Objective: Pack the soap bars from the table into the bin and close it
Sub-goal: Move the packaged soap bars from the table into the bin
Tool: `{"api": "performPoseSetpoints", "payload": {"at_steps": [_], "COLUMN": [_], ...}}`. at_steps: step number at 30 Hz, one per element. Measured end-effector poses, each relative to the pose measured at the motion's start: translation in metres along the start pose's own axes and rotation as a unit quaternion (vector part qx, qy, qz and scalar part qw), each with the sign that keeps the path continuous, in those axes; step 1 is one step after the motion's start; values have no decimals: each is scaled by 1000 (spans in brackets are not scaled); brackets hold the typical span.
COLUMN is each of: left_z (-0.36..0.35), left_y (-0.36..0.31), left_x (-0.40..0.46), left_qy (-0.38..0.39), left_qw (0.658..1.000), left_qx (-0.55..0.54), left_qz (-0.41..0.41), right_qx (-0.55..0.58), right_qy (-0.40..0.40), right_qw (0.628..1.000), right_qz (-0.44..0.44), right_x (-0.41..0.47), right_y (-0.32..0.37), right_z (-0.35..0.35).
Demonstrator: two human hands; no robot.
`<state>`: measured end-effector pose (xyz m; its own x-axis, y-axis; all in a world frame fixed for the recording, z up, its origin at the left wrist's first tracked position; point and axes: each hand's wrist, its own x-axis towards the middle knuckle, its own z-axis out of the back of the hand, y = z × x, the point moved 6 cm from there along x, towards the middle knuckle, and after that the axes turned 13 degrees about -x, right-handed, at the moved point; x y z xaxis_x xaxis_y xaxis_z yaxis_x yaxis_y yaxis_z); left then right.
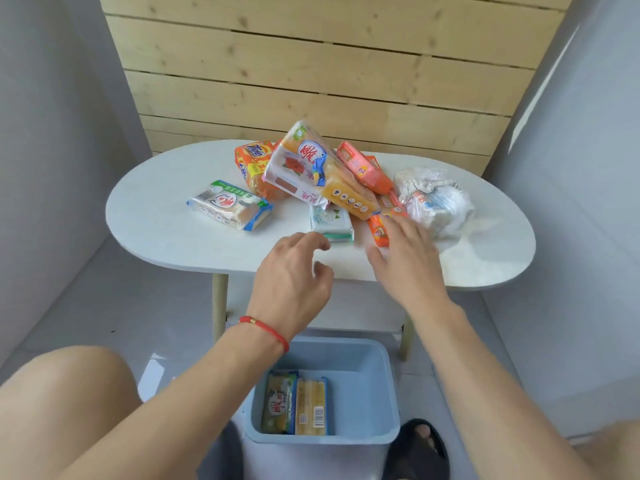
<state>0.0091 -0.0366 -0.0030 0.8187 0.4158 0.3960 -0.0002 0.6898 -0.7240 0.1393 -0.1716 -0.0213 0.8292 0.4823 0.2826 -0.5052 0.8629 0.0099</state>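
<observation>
A heap of wrapped soap bars lies on the white oval table [156, 216]. Among them are a white-green pack [230, 205] at the left, an orange pack [254, 168], a tall yellow pack [332, 171], and a small green-white bar [331, 221] at the front. My left hand [294, 275] hovers just short of that green-white bar, fingers apart, empty. My right hand [405, 258] is spread open over a small orange bar [378, 231], holding nothing. The blue bin [367, 386] stands open on the floor below, with two soap bars [296, 403] inside.
A white plastic bag [436, 200] with something inside sits at the table's right. Wooden slats form the back wall, grey walls stand at both sides. My knees flank the bin, and a foot in a black sandal [422, 441] rests beside it. No lid is in view.
</observation>
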Motion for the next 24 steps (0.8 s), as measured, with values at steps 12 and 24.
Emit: {"api": "performPoseSetpoints", "payload": {"at_steps": [12, 24], "left_z": [-9, -70], "left_y": [11, 47], "left_x": [-36, -95], "left_qy": [9, 149], "left_qw": [998, 767], "left_qx": [31, -470], "left_qz": [-59, 411], "right_qx": [65, 289], "right_qy": [2, 268], "right_qw": [982, 917], "right_qz": [-177, -53], "right_x": [-38, -131], "right_y": [-28, -12], "right_z": [10, -8]}}
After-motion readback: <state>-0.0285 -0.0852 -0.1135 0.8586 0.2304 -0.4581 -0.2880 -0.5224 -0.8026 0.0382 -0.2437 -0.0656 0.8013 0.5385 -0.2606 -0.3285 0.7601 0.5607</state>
